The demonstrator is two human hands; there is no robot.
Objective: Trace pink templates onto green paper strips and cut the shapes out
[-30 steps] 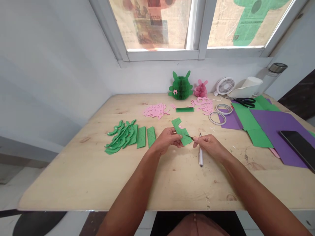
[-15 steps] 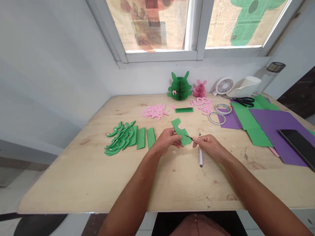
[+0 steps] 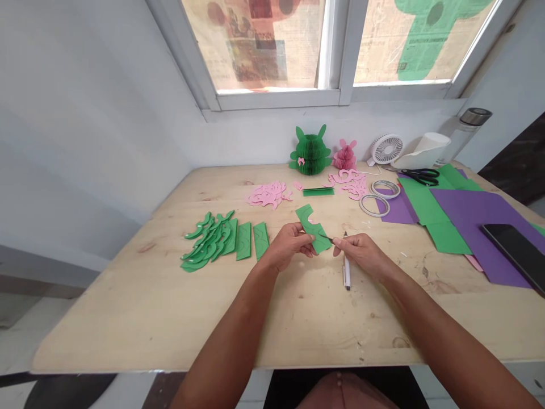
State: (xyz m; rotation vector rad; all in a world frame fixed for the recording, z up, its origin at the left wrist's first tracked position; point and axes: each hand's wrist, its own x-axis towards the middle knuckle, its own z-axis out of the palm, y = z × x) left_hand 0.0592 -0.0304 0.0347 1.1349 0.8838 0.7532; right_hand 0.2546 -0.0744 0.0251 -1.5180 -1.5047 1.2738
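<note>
My left hand (image 3: 293,241) pinches a piece of green paper (image 3: 319,241) with a curved notch in its upper edge and drawn lines on it. In my right hand (image 3: 361,250) are small scissors (image 3: 327,237), their thin dark blades at the paper's right part and their handles hidden by the fingers. A white pen (image 3: 347,272) lies on the table beneath the right hand. To the left of my left hand lie green paper strips (image 3: 243,241) with drawn curves, beside a heap of curved green cut-outs (image 3: 208,241).
Pink paper scraps (image 3: 268,194), a folded green strip (image 3: 318,192) and two tape rolls (image 3: 374,205) lie farther back. Green and pink paper figures (image 3: 310,153) and a small fan (image 3: 386,149) stand by the wall. Black-handled scissors (image 3: 426,175), purple sheets (image 3: 481,221) and a phone (image 3: 517,250) are at right.
The view has shifted very slightly. Both hands, the green paper and the scissors stay in nearly the same position.
</note>
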